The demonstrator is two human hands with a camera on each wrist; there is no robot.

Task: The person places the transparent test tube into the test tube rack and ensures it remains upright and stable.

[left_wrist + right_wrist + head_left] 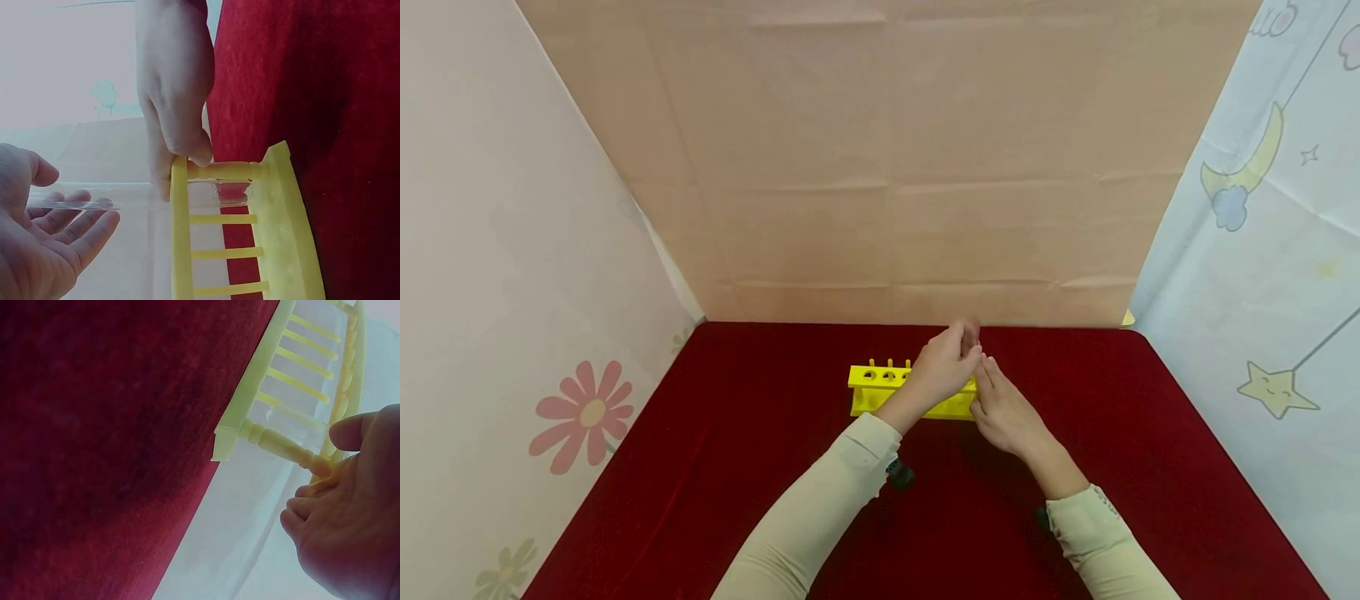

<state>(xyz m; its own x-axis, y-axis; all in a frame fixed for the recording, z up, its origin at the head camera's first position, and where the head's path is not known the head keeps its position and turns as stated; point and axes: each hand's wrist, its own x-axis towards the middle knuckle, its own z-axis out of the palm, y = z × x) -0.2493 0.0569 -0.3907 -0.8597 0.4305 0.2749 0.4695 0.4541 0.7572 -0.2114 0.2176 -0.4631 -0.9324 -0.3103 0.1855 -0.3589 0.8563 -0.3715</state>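
Note:
A yellow test tube rack stands on the red cloth, its right part hidden behind my hands in the head view. A clear test tube is in the hole at the rack's right end, its rounded bottom between the two plates. My left hand is over that end; in the left wrist view its fingers are loosely bent beside the tube's upper part, thumb apart from it. With thumb and fingers my right hand grips the right end of the rack's top plate, beside the turned end post.
Red cloth covers the table. Behind it hangs a creased tan backdrop. A flower-printed sheet forms the left side; a sheet with moon and star prints forms the right. Thin yellow pegs rise behind the rack's holes.

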